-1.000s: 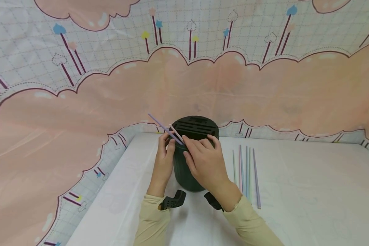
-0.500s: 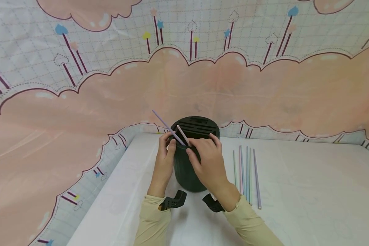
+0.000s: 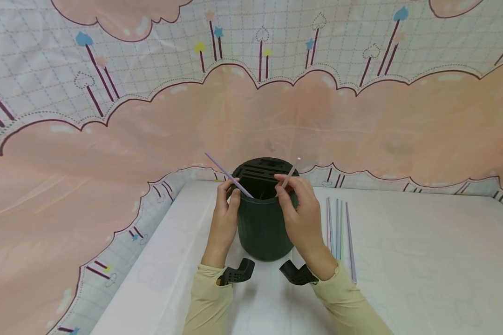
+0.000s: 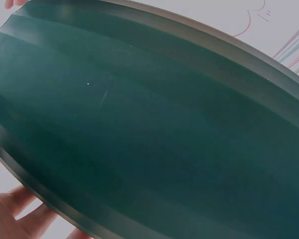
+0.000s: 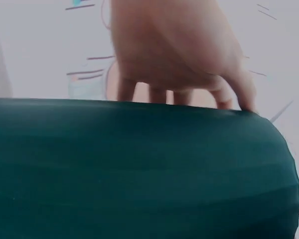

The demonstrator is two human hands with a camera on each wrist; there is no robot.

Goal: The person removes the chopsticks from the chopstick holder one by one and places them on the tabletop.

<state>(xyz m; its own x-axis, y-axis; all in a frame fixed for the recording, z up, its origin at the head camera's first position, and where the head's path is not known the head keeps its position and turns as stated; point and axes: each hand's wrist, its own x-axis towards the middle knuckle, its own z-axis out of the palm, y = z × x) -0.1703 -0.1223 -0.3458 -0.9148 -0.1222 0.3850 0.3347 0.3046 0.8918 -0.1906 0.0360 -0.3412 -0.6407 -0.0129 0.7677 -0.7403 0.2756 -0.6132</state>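
Left hand (image 3: 223, 218): fingers curled on holder (image 3: 263, 223) rim, steadying it.
Right hand (image 3: 302, 218): pinched pink straw (image 3: 289, 177), aimed at slot.

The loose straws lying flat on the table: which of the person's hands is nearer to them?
Right. The right hand is at the green holder's rim, just left of the loose straws; the left hand is across the holder.
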